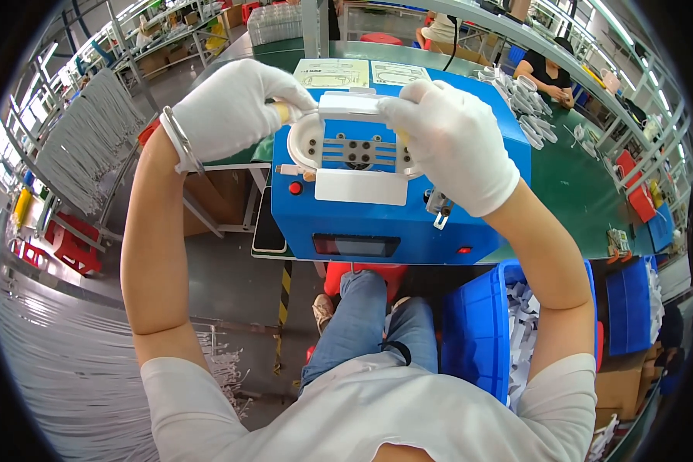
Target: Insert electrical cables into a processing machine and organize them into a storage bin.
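On top of the blue machine (470,231), the white cable (295,144) lies coiled; it should be light, flexible and a little slippery under gloves, best taken at its bundled left bend. This bend is just below the left hand's (227,108) grip, while the right hand (458,142) is over the machine's right side; both grips are curled nearly closed, but I cannot tell what they hold.

At left, a red plastic stool (73,245) stands on the grey floor (235,281), which bears black-and-yellow striped tape (284,300). Far off, clear plastic trays (276,25) are stacked; far right, a person in black (547,73).
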The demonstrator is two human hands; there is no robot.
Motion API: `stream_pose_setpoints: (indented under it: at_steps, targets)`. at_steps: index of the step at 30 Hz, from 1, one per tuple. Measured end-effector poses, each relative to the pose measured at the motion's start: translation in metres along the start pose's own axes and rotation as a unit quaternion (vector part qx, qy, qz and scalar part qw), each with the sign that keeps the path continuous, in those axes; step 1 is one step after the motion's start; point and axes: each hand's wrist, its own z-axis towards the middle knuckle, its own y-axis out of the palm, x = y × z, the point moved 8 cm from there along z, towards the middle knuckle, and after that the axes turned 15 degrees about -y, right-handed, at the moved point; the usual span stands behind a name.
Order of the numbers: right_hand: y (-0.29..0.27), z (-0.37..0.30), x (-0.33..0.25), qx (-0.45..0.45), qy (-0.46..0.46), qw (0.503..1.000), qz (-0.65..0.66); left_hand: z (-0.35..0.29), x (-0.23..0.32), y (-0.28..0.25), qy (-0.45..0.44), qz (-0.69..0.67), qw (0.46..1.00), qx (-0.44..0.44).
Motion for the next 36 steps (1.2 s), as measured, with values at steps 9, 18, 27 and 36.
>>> stream_pose_setpoints:
  at_steps: [9, 18, 27, 36]
  targets:
    - [0.021, -0.001, 0.026, -0.089, 0.090, 0.985, 0.118, -0.017, 0.035, 0.029, 0.098, 0.057, 0.958, 0.263]
    - [0.054, -0.009, 0.038, 0.018, 0.269, 0.819, 0.507, -0.021, 0.040, 0.026, 0.131, 0.126, 0.925, 0.334]
    - [0.029, 0.004, 0.031, 0.028, 0.173, 0.926, 0.334, 0.005, 0.013, 0.043, -0.016, -0.028, 0.991, 0.127]
    - [0.003, 0.023, -0.009, -0.002, -0.029, 0.999, 0.021, -0.002, 0.017, 0.036, 0.024, -0.058, 0.980, 0.188]
